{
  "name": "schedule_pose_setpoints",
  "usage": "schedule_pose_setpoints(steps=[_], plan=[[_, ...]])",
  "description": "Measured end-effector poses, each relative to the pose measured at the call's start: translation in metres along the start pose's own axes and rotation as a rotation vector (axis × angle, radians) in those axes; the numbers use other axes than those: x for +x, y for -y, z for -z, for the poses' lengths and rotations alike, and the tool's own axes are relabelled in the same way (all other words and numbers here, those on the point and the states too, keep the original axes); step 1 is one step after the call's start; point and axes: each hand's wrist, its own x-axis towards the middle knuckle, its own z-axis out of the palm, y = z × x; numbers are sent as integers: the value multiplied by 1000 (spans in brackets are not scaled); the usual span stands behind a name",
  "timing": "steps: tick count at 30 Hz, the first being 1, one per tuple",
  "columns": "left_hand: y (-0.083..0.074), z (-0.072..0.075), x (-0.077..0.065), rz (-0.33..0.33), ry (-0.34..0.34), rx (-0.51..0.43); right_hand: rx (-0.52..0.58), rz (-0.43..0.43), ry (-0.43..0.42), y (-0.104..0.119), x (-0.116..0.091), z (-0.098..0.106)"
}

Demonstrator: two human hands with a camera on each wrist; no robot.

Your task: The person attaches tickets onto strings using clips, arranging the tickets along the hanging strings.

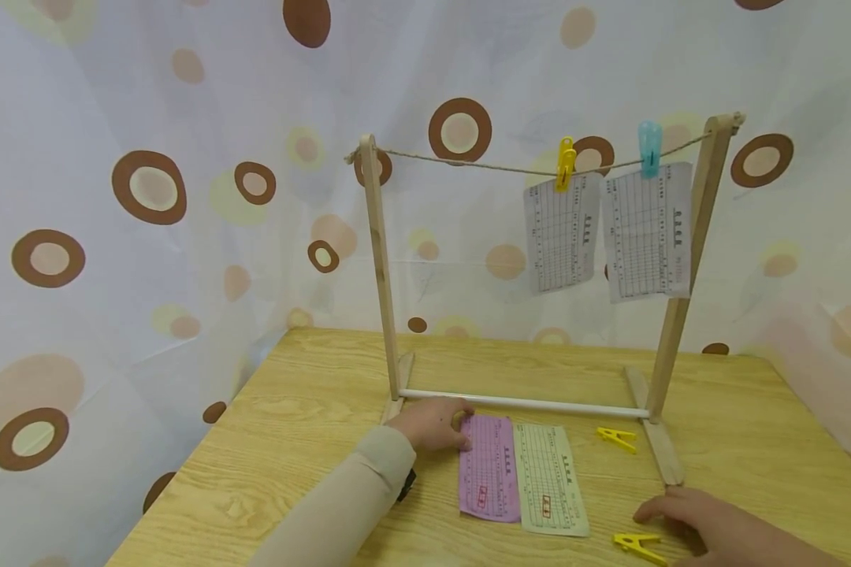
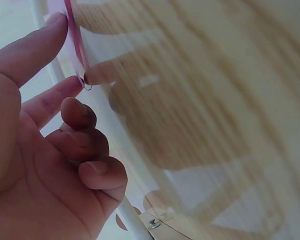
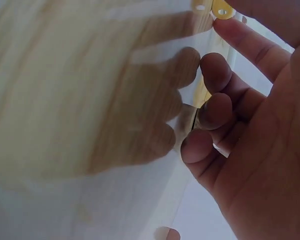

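A pink printed slip (image 1: 489, 472) lies on the table, with a pale green slip (image 1: 551, 480) right beside it. My left hand (image 1: 432, 425) touches the pink slip's left edge. In the left wrist view, its thumb and index finger stand apart at the pink paper (image 2: 72, 30), and the other fingers bend toward the palm. My right hand (image 1: 709, 524) is low at the right, next to a yellow clothespin (image 1: 638, 546). The right wrist view has the index fingertip close by the end of the yellow clothespin (image 3: 223, 10), the other fingers bent.
Behind the slips stands a wooden frame (image 1: 380, 268) with a string (image 1: 461, 163) across it. A yellow clothespin (image 1: 566, 164) and a blue one (image 1: 649, 150) hold two white slips (image 1: 562, 236) there. Another yellow clothespin (image 1: 617, 439) lies near the frame's right foot (image 1: 663, 453).
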Motion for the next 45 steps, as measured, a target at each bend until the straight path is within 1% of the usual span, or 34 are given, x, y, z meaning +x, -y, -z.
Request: schedule_pose_setpoints(steps=[4, 9, 11, 18, 22, 26, 32, 41, 45], plan=[[-1, 0, -1, 9, 2, -2, 40, 20, 10, -1, 1, 1], [0, 0, 0, 10, -3, 10, 62, 16, 10, 1, 4, 1], [0, 0, 0, 11, -1, 10, 79, -2, 17, 2, 5, 0], [0, -1, 0, 3, 13, -27, 83, 50, 4, 2, 8, -2], [-1, -2, 1, 10, 13, -43, 118, -6, 18, 5, 7, -1], [-2, -1, 0, 23, 7, -58, 111, -53, 22, 8, 7, 1], [-3, -1, -1, 37, -10, -63, 133, -61, 26, 12, 7, 2], [-2, -5, 1, 45, -36, -36, 79, -69, 20, 15, 10, 2], [-2, -4, 2, 48, -48, -16, 78, -98, 17, 19, 12, 3]])
